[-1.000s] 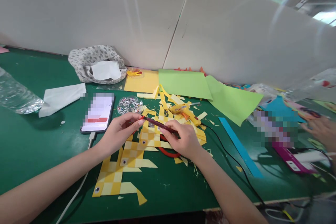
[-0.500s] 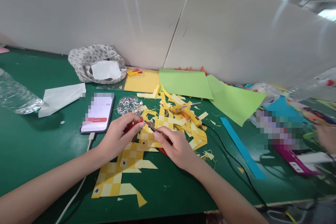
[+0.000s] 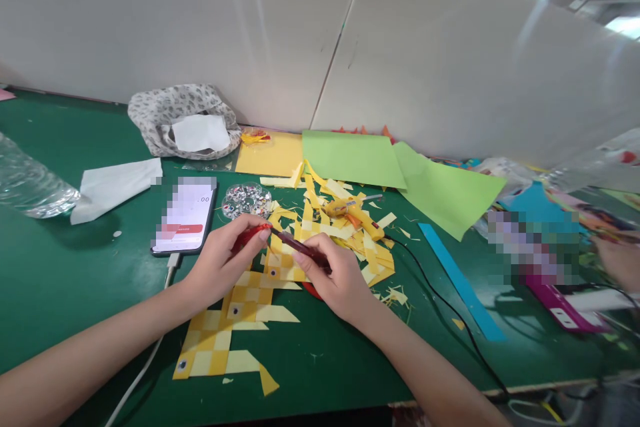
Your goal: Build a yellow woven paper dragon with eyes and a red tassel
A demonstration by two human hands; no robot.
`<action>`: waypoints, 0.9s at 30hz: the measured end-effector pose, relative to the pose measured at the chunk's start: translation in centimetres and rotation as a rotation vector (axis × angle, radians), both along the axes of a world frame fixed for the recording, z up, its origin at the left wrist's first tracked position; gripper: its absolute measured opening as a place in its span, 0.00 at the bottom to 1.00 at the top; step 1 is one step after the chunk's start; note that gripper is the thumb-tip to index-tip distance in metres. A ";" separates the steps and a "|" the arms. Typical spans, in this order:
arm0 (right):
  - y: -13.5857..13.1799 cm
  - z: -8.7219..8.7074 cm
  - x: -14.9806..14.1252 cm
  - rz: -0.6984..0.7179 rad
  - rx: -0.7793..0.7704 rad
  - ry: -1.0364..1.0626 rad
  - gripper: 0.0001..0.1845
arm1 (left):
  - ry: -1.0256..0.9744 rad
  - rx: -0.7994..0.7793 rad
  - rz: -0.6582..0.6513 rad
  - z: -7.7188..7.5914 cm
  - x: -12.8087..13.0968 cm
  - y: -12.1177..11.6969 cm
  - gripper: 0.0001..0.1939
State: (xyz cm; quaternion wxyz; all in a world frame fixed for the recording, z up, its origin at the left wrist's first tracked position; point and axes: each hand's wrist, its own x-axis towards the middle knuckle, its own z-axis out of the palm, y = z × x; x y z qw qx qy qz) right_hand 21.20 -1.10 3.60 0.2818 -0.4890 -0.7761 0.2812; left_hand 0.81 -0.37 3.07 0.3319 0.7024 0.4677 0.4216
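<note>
My left hand (image 3: 227, 247) pinches a small glossy red piece (image 3: 249, 237), mostly hidden by the fingers. Closed around a slim dark-red pen-like tool (image 3: 303, 248) is my right hand (image 3: 337, 277); the tool's thin dark tip meets or nearly meets the red piece. Beneath both hands lie woven yellow paper fish (image 3: 250, 295) with stick-on eyes, overlapping in a row toward the lower left. Part of a red object (image 3: 312, 290) peeks out under my right hand, its kind hidden. Behind my left hand sits a clear round case of googly eyes (image 3: 247, 201).
A yellow glue gun (image 3: 353, 213) with a black cord lies among yellow paper scraps. Left are a charging phone (image 3: 184, 217), a water bottle (image 3: 30, 177) and a cloth basket (image 3: 185, 120). Green sheets (image 3: 353, 157) and a blue strip (image 3: 460, 280) lie right; another person's hand (image 3: 617, 263) shows far right.
The dark-red tool has turned slightly in my right hand, showing more of its length. More of the red piece shows by my left fingertips. Both hands stay nearly in place.
</note>
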 end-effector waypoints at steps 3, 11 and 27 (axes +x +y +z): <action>-0.1 0.0 -0.1 0.016 -0.054 0.028 0.11 | 0.050 0.035 0.002 0.1 -0.1 -0.1 0.08; -0.3 -0.3 -0.4 -0.006 -0.093 0.044 0.11 | 0.137 0.089 0.042 0.0 -0.1 0.1 0.07; -0.1 0.4 -0.7 0.027 -0.323 0.309 0.13 | 0.088 0.017 -0.001 0.3 -0.2 0.2 0.10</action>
